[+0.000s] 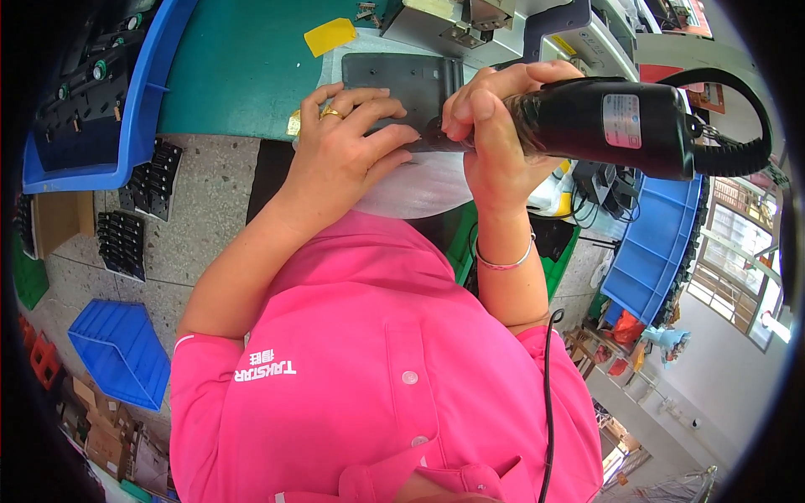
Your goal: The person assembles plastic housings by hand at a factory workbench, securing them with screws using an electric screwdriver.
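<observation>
Blue bin (142,126) of dark parts far left. My left hand (340,147) lies flat, fingers spread, pinning the grey plate (402,80) on the green bench (243,75). Right hand (486,126) wrapped tight on the black electric screwdriver (612,121), tip at the plate's near edge. Fastening looks mid-way; finished screws not visible.

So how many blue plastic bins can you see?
3: a blue bin of dark parts upper left, an upturned bin on the floor lower left, another bin at right. Others may be hidden.
</observation>
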{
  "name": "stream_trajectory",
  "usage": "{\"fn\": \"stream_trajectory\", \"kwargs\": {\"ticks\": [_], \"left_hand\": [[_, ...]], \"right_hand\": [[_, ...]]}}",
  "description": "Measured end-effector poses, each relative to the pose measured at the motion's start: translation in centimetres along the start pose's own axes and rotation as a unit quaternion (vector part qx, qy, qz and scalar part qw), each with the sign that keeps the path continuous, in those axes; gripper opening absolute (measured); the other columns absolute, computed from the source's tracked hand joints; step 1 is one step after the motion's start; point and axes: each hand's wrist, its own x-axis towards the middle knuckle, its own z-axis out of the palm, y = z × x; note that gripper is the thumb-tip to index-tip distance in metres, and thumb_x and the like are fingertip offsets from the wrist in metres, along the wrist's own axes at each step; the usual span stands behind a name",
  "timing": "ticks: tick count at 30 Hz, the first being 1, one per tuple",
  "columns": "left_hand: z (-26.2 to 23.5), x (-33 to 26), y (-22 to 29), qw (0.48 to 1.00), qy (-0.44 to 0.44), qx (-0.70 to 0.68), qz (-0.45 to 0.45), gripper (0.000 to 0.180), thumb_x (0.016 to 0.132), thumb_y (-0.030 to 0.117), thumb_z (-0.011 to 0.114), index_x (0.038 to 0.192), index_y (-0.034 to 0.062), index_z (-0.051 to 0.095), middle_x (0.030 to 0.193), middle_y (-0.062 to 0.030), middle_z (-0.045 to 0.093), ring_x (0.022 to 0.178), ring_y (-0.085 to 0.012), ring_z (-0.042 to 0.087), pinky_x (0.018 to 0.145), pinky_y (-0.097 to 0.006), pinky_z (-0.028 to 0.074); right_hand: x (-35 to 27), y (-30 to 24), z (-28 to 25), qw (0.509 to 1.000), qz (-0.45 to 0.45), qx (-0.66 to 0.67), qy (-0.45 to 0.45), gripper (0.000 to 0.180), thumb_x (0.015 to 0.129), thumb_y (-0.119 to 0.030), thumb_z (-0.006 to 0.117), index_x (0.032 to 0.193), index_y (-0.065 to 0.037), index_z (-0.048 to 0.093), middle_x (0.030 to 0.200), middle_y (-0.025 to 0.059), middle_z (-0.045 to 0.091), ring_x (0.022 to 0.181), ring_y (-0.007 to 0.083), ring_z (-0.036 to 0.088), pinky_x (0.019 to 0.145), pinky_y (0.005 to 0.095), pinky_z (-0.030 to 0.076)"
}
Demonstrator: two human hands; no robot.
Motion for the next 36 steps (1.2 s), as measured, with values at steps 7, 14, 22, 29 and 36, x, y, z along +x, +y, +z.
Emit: {"fn": "stream_trajectory", "kwargs": {"ticks": [7, 14, 22, 29, 36], "left_hand": [[-1.9, 2.3, -0.6, 0.997, -0.038, 0.044, -0.05, 0.063, 0.063, 0.03, 0.082, 0.118, 0.0132, 0.056, 0.131, -0.0101, 0.049, 0.129, -0.0301, 0.041, 0.104, -0.049, 0.029], [-3.2, 2.8, -1.1, 0.989, -0.115, 0.087, -0.038, 0.077, 0.054, 0.035, 0.086, 0.12, 0.0116, 0.055, 0.136, -0.0193, 0.041, 0.131, -0.0392, 0.036, 0.107, -0.049, 0.027], [-9.4, 1.0, -0.7, 0.989, -0.1, -0.022, -0.109, 0.073, 0.057, 0.032, 0.082, 0.119, 0.008, 0.054, 0.138, -0.0211, 0.039, 0.128, -0.0423, 0.037, 0.105, -0.05, 0.033], [-12.8, 4.2, -1.8, 0.983, 0.068, -0.008, -0.17, 0.072, 0.057, 0.024, 0.081, 0.121, 0.0088, 0.052, 0.143, -0.0189, 0.038, 0.13, -0.0385, 0.034, 0.106, -0.046, 0.033], [-10.9, 4.9, -3.2, 0.96, 0.081, 0.045, -0.264, 0.075, 0.059, 0.03, 0.081, 0.125, 0.0088, 0.05, 0.143, -0.019, 0.037, 0.131, -0.0373, 0.031, 0.108, -0.046, 0.029]], "right_hand": [[0.7, 0.2, 0.2, 0.992, 0.05, 0.089, 0.074, 0.048, 0.082, 0.007, 0.064, 0.121, -0.001, 0.037, 0.072, 0.0041, 0.056, 0.056, 0.0103, 0.054, 0.051, 0.0224, 0.045], [0.1, -2.8, -2.6, 0.964, -0.013, 0.177, 0.199, 0.049, 0.086, -0.005, 0.06, 0.128, -0.012, 0.037, 0.068, 0.004, 0.045, 0.052, 0.0141, 0.043, 0.047, 0.031, 0.042], [-0.5, -3.5, -4.5, 0.954, -0.027, 0.189, 0.23, 0.048, 0.085, -0.005, 0.055, 0.129, -0.01, 0.035, 0.069, 0.0057, 0.046, 0.054, 0.016, 0.046, 0.047, 0.031, 0.045], [0.4, -2.4, -4.3, 0.961, -0.005, 0.188, 0.205, 0.047, 0.083, -0.002, 0.057, 0.124, -0.009, 0.037, 0.066, 0.0069, 0.047, 0.051, 0.0176, 0.046, 0.047, 0.0317, 0.047], [-0.1, -2.1, -4.4, 0.966, -0.011, 0.173, 0.193, 0.048, 0.083, -0.002, 0.063, 0.122, -0.011, 0.036, 0.065, 0.0071, 0.051, 0.051, 0.0184, 0.048, 0.047, 0.0317, 0.047]]}}
